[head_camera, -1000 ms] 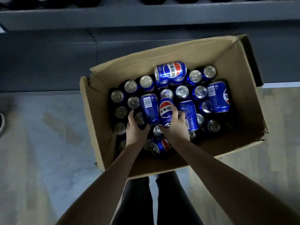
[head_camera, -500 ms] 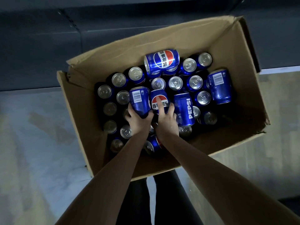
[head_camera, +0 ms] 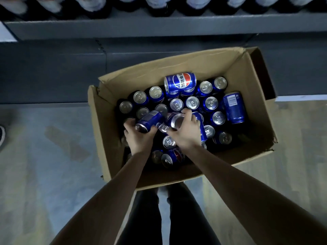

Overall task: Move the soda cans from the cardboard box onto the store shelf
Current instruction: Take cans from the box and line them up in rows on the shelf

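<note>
An open cardboard box (head_camera: 247, 71) sits on the floor below me, filled with several blue soda cans. Most stand upright; one lies on its side on top at the back (head_camera: 180, 82), another lies at the right (head_camera: 233, 107). My left hand (head_camera: 139, 137) grips a blue can (head_camera: 149, 121), tilted and lifted above the pile. My right hand (head_camera: 185, 131) grips a second can (head_camera: 174, 120) right beside it, its end facing me. The grey store shelf (head_camera: 159, 27) runs across the top of the view.
Dark bottles (head_camera: 159, 6) line the shelf at the top edge. A lower grey shelf base (head_camera: 53, 73) lies behind the box. My legs (head_camera: 164, 218) stand just in front of the box. A shoe (head_camera: 1, 137) shows at the far left on the pale floor.
Both hands have closed on one can each and raised them off the pile, tilting them. The view has tipped up, bringing the shelf back into sight.
</note>
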{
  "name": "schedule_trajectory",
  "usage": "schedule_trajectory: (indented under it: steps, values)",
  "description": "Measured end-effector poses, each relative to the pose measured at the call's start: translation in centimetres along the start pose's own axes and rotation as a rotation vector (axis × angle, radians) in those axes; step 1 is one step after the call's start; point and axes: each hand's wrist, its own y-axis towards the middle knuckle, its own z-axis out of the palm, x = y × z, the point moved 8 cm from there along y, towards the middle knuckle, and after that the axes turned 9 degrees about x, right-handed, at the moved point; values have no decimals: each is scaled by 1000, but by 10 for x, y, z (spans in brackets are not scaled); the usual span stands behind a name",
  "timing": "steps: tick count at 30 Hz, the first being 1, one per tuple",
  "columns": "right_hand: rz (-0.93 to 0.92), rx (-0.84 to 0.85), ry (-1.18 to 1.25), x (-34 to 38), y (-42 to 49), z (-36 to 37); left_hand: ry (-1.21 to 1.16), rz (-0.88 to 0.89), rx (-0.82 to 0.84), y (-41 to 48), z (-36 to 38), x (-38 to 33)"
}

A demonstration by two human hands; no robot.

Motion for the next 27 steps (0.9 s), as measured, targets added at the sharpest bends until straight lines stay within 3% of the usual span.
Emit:
schedule_trajectory:
  steps: [6,11,19,27]
  values:
    - [-288,86,-39,74,-41,-52,-94,200,-32,-46,-64,-91]
    - [-526,134,-34,184,-95,-133,-85,434,-72,-104,-142,-203]
    - [-852,34,-78,365,-187,-282,74,802,-120,-191,-266,-383]
    - [-989,-67,-50,486,-223,-373,140,1020,-109,-213,-336,-527]
